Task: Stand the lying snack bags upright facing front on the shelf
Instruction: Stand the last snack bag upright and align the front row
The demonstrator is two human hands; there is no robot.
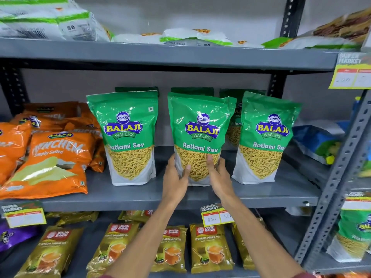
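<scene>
Head view: three green snack bags stand upright, fronts facing out, on the middle shelf. Each has a blue-yellow logo, "Ratlami Sev" in white, a picture of yellow sev and a white base.

Middle bag sits near the shelf's front edge, top leaning slightly right, its upper right corner overlapping a further green bag behind it. Left hand and right hand grip its lower part from either side; both thumbs press on the front panel, the other fingers wrap around the sides and are mostly hidden, so both hands are closed on the bag.

Left bag and right bag stand apart from the middle one, bare shelf showing in both gaps. More green bags stand behind, only their tops visible.

Edges: orange chip bags lie piled at the left, just beside the left bag. A blue bag lies at the right, near the shelf upright. A strip of bare shelf runs in front of the bags. Upper shelf clears the bag tops with room. Price tag hangs from the front edge below the right hand. Tea packets fill the shelf beneath.
</scene>
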